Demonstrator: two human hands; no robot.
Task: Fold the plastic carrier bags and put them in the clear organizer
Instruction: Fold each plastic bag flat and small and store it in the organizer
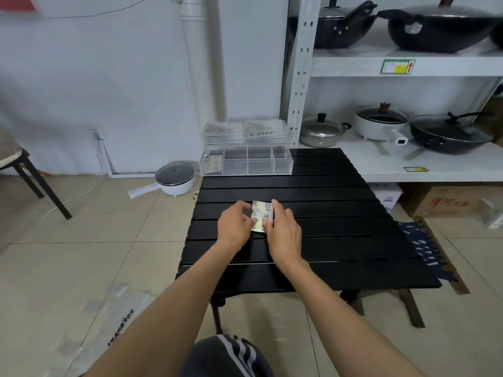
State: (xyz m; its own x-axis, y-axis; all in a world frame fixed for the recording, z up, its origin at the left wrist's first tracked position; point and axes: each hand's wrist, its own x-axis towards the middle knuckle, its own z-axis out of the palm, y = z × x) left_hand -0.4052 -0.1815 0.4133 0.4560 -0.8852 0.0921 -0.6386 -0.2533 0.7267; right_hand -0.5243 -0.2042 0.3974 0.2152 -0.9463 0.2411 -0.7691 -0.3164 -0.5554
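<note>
1. A black slatted table (326,186) is standing on a tiled floor, with shelves of pans (435,28) to the right.
2. A clear organizer (246,161) is sitting at the table's far edge.
3. My left hand (235,225) and right hand (283,229) are both pinching a small folded bag (260,213) against the table's middle, fingers curled.

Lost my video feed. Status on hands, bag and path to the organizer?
Both hands, left and right, pinching folded bag on table. Organizer at far edge, one bag inside. Path clear.
</note>
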